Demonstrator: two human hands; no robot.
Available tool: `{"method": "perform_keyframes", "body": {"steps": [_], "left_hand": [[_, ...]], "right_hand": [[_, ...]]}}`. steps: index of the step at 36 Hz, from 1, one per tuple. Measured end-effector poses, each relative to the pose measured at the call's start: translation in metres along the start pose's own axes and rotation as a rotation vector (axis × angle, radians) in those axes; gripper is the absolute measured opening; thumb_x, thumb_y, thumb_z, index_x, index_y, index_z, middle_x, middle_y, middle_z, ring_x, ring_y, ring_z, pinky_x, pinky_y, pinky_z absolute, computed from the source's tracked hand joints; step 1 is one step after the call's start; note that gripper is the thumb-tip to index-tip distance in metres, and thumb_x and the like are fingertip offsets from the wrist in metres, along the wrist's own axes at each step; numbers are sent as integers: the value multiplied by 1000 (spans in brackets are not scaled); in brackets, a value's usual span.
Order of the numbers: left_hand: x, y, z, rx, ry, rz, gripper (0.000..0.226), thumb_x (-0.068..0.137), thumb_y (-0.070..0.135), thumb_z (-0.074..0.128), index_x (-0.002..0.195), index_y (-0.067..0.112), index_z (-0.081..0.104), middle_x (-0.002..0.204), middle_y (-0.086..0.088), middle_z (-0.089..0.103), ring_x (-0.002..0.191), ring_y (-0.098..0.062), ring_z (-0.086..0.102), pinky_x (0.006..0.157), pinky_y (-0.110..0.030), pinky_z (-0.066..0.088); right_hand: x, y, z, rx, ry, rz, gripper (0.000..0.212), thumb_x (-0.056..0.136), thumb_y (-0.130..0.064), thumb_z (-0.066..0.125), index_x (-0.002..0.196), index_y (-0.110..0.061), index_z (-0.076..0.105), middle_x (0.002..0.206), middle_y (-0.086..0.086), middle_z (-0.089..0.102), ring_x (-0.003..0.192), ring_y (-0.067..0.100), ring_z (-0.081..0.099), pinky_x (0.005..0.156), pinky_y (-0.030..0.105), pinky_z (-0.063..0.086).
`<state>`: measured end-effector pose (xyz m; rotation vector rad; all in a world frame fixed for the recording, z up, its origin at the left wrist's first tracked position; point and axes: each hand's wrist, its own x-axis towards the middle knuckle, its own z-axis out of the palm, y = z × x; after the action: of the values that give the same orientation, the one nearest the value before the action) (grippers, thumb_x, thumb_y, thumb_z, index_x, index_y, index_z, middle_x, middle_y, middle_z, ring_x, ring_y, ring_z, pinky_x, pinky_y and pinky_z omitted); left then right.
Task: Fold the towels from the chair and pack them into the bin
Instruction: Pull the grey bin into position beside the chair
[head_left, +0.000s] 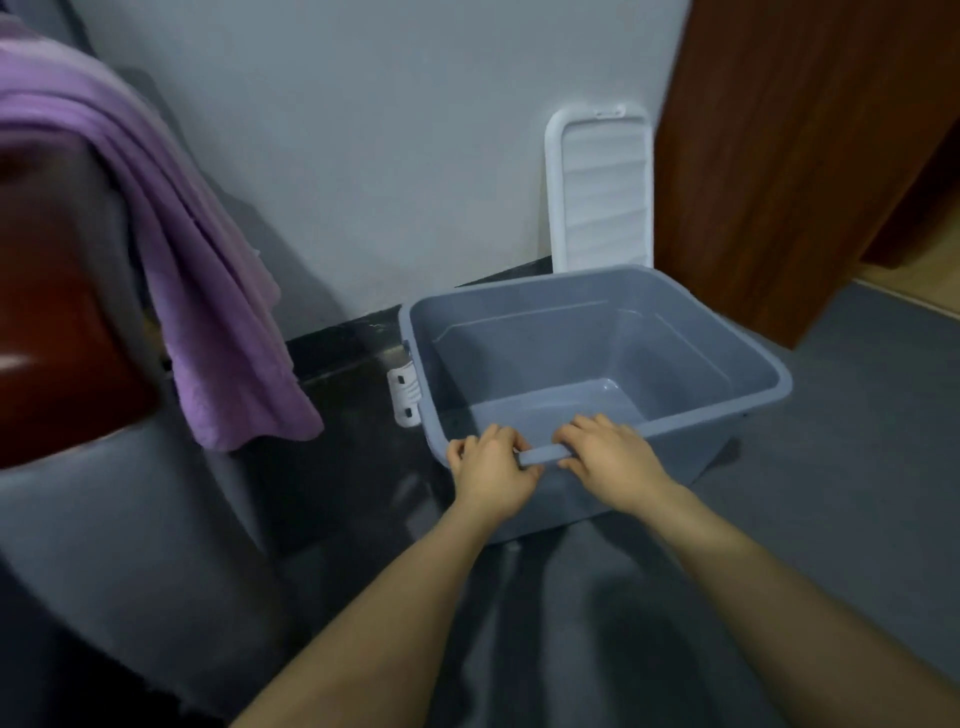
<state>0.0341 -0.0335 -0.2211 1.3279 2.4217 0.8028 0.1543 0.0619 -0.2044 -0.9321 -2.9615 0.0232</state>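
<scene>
Both hands are gripping the near rim of the bin (597, 332): the left hand (491, 465) and right hand (608, 454) are sitting side by side, fingers curling over the edge. The bin is standing empty directly ahead of them. The towel (208, 291) is hanging over the chair (57, 322), well apart to the left of the left hand and above it, its long axis running downward. The left hand is nearer, so it is probably reaching first.
</scene>
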Motion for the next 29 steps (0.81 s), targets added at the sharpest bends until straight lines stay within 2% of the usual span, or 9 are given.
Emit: {"method": "perform_keyframes", "body": {"steps": [3,9,13,18,24,29], "left_hand": [[-24,6,0,13,-67,46,11,85,35,59,92,28,55,105,5,54,107,-20,49,95,-30,19],[-63,15,-6,-23,-213,97,20,84,34,66,98,21,60,105,3,54,105,-18,52,97,-31,19],[-89,23,-8,-14,-274,83,20,84,34,67,98,21,60,106,3,54,105,-17,53,102,-32,17],[-131,30,-16,68,-346,83,17,83,34,67,96,24,60,108,3,59,106,-17,54,97,-35,22],[-174,22,-30,126,-426,90,19,81,36,69,93,26,59,100,4,62,104,-18,54,85,-34,24],[-206,10,-43,143,-456,82,22,78,35,71,94,23,62,102,3,65,101,-18,56,89,-33,29]], "right_hand": [[-31,-3,-7,-32,-86,10,29,98,-34,44,120,-16,50,122,3,49,117,21,43,91,31,34],[-84,-16,-20,-56,-197,65,32,98,-35,45,124,-16,50,124,6,48,120,24,42,92,34,35],[-111,-24,-29,41,-250,131,29,94,-35,52,116,-17,55,118,5,51,115,23,45,87,36,41],[-152,-43,-36,123,-290,181,23,91,-33,58,106,-17,58,105,0,49,107,20,49,75,29,36],[-188,-70,-39,126,-361,180,19,88,-36,61,99,-21,58,103,-3,48,100,19,52,75,30,37],[-213,-98,-42,172,-390,197,17,85,-35,64,84,-23,52,95,-4,54,89,18,54,70,29,36]]}}
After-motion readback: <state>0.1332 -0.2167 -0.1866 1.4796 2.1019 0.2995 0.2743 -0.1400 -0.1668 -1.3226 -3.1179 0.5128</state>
